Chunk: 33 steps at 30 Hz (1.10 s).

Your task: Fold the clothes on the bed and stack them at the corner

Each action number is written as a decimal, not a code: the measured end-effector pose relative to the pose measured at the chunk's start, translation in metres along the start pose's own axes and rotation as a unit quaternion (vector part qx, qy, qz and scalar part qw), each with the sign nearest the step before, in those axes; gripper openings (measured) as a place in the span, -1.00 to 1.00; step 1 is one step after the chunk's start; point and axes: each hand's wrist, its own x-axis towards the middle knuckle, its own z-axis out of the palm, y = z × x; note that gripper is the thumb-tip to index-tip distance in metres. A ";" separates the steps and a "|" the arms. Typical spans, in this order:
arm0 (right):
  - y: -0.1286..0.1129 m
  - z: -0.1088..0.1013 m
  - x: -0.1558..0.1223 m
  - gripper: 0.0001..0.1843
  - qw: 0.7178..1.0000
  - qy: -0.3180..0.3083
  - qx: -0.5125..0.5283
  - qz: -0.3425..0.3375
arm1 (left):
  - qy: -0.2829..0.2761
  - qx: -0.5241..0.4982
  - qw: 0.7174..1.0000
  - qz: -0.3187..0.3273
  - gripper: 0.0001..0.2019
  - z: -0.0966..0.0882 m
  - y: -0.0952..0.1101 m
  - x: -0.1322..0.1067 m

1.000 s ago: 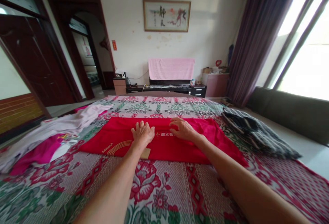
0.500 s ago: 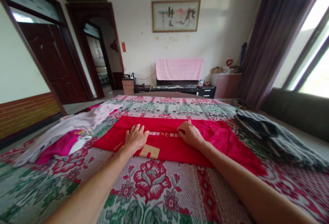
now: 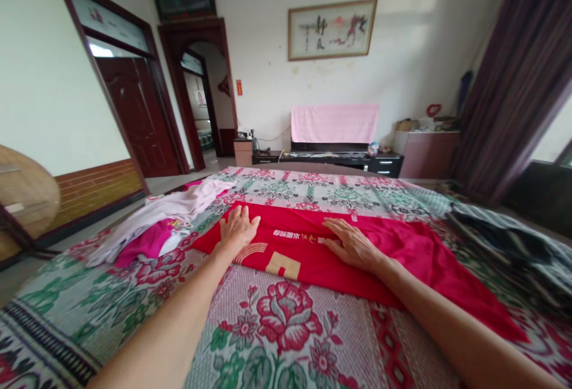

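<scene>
A red printed garment (image 3: 308,258), probably a shirt, lies folded lengthwise across the bed-like surface, with white and gold lettering and a beige patch. My left hand (image 3: 239,226) rests flat on its left part, fingers spread. On its middle, over the lettering, lies my right hand (image 3: 351,243), palm down with the fingers stretched out. The garment's right part is rumpled and trails toward the lower right. Beneath it spreads a floral cloth (image 3: 286,317) in pink, green and white.
Pale pink and magenta clothes (image 3: 147,246) lie heaped to the left. A dark striped cloth (image 3: 504,252) sits at the right. Beyond stand a low black cabinet (image 3: 388,164) and a screen draped with a pink towel (image 3: 335,124).
My left hand has slid left along the red garment, uncovering a striped arc print. My right hand's fingers have gone from curled to stretched out. The view has turned left.
</scene>
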 end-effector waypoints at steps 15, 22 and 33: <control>0.003 0.002 0.000 -0.39 0.997 -0.080 -0.015 0.018 | 0.014 0.010 0.997 -0.073 -0.46 -0.003 -0.051 0.018; 0.003 0.002 0.000 -0.41 0.998 -0.067 -0.010 0.015 | 0.016 0.041 0.991 -0.129 -0.45 -0.006 -0.073 0.027; 0.003 0.001 0.002 -0.43 0.998 -0.056 -0.007 0.003 | -0.040 0.047 0.987 -0.146 -0.46 -0.013 -0.073 0.036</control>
